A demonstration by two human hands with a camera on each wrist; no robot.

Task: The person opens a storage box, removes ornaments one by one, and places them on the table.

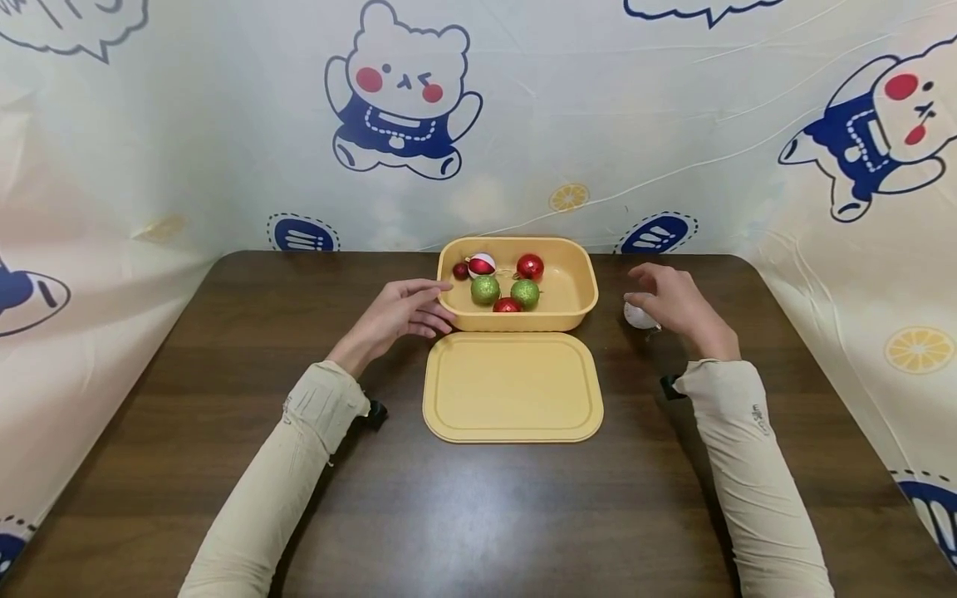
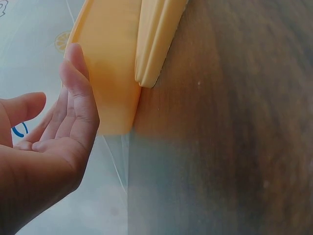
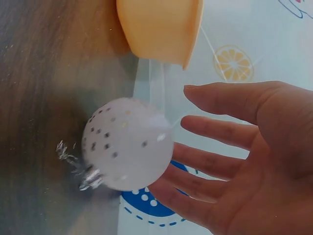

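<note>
In the head view, a yellow box [image 1: 571,282] stands at the table's back edge with several red, green and red-and-white ball ornaments inside, among them a green glitter ball [image 1: 485,290]. My left hand [image 1: 409,311] is at the box's left end, its fingertips right at the rim and wall and its fingers loosely bent. To the right of the box, a white ball ornament [image 3: 128,144] with dark dots and a silver cap lies on the table. Over it reaches my right hand [image 1: 676,303], its fingers spread and lightly bent; the right wrist view shows them beside the ball, not curled round it.
A flat yellow lid [image 1: 512,387] lies on the brown wooden table [image 1: 478,515] directly in front of the box. Behind the table hangs a pale printed cloth [image 1: 538,124] with bear and orange-slice pictures, and it continues along both sides.
</note>
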